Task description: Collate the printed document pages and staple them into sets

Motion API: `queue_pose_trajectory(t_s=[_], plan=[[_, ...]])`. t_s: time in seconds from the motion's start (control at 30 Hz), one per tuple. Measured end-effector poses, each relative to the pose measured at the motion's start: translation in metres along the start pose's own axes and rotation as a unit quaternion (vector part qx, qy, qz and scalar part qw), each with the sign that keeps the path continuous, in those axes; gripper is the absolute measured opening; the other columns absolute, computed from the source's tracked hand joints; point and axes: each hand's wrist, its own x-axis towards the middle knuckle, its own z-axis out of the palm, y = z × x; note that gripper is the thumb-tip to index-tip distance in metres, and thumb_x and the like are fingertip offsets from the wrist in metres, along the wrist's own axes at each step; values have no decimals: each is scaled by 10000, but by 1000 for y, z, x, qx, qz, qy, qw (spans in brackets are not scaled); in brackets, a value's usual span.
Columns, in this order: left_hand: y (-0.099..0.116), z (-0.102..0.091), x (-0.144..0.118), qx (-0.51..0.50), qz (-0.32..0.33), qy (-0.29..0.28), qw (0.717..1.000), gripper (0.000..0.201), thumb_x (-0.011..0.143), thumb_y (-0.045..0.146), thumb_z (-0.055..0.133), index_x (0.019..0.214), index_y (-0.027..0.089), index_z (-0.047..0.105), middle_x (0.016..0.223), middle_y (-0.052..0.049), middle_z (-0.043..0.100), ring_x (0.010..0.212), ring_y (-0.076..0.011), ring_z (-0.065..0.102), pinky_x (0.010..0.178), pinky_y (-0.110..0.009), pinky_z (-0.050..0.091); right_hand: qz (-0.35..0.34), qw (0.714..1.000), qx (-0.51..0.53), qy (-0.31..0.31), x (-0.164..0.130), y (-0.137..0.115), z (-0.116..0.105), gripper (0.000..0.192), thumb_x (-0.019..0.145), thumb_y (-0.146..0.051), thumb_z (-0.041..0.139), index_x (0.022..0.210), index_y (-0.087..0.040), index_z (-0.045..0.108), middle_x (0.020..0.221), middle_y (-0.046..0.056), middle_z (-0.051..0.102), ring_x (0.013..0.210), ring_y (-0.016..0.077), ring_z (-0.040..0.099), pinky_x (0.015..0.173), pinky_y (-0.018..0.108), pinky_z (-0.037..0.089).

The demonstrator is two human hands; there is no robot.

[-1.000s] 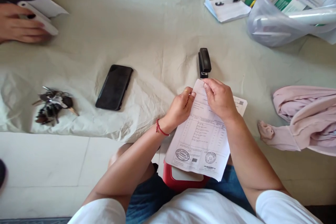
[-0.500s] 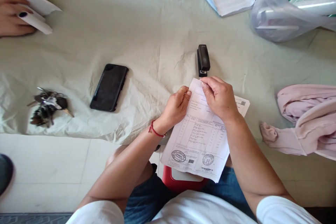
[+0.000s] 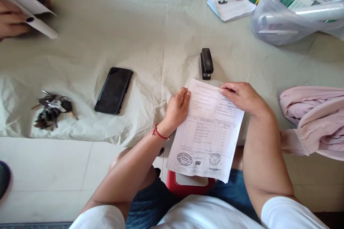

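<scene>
A printed sheaf of paper [image 3: 204, 132] with two round stamps near its lower edge hangs over the table's front edge, above my lap. My left hand [image 3: 178, 107] is closed on its upper left edge, the thumb on top. At the upper right, my right hand [image 3: 243, 96] pinches the top edge between thumb and fingers. How many sheets lie in the stack I cannot tell. Just beyond the top of the papers stands a black stapler [image 3: 206, 63], apart from both hands.
A black phone [image 3: 114, 90] and a bunch of keys [image 3: 55, 109] lie to the left. Pink cloth [image 3: 317, 118] is at the right. Farther off are a notepad with a pen [image 3: 232, 7] and a translucent bag [image 3: 279, 25]. Another person's hand [image 3: 12, 16] holds paper at far left.
My right hand has slid rightward along the papers' top edge to the upper right corner, uncovering the print. The left hand keeps its hold. The other person's paper has shifted.
</scene>
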Motion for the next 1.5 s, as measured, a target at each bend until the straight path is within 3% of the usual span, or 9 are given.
queue_pose_trajectory(t_s=[0.13, 0.33, 0.6, 0.77, 0.93, 1.07, 1.5], plan=[[-3, -5, -1, 4, -4, 24, 1000, 334, 1119, 308, 489, 797, 252, 419, 661, 50, 445, 604, -135, 418, 591, -307, 335, 18, 1000, 23, -3, -7, 16, -18, 288, 961, -478, 661, 945, -235, 816, 857, 9, 780, 773, 197, 658, 745, 344, 488], [-12, -6, -1, -7, 14, 46, 999, 363, 1129, 415, 527, 811, 252, 461, 683, 31, 487, 635, -149, 453, 612, -309, 382, 25, 997, 64, 29, -9, 34, -24, 246, 930, -457, 722, 945, -242, 840, 872, 18, 830, 803, 221, 726, 793, 371, 565], [-11, -7, 0, -3, 29, 69, 997, 403, 1147, 506, 523, 834, 253, 498, 718, 14, 571, 653, -151, 511, 615, -323, 415, 14, 983, 155, 102, -14, 27, -21, 221, 904, -443, 793, 972, -244, 860, 916, 35, 840, 855, 234, 757, 816, 383, 614], [-11, -8, 0, 10, 34, 91, 995, 397, 1144, 512, 535, 845, 255, 490, 703, 18, 567, 632, -150, 508, 594, -329, 400, 52, 959, 244, 137, -11, 32, -18, 292, 837, -470, 895, 998, -235, 830, 833, 21, 805, 762, 198, 736, 774, 379, 629], [-14, -11, 2, 0, 36, 141, 989, 407, 1146, 534, 532, 850, 259, 485, 727, 12, 578, 651, -155, 511, 601, -329, 406, 88, 944, 300, 107, -9, 33, -17, 349, 723, -518, 996, 817, -240, 807, 873, 46, 836, 794, 215, 768, 799, 401, 682], [-17, -15, 4, -4, 36, 182, 983, 441, 1143, 561, 536, 827, 260, 468, 731, 7, 556, 667, -163, 504, 623, -339, 413, 99, 946, 297, 85, -8, 31, -13, 377, 664, -521, 1032, 818, -245, 829, 885, 49, 850, 828, 238, 799, 822, 423, 709], [-23, -16, 7, -11, 20, 179, 984, 427, 1137, 580, 545, 860, 256, 520, 770, -2, 623, 698, -165, 551, 654, -337, 430, 88, 940, 310, 115, -4, 26, -7, 324, 654, -452, 1032, 803, -239, 838, 853, 35, 841, 795, 210, 787, 794, 382, 706]])
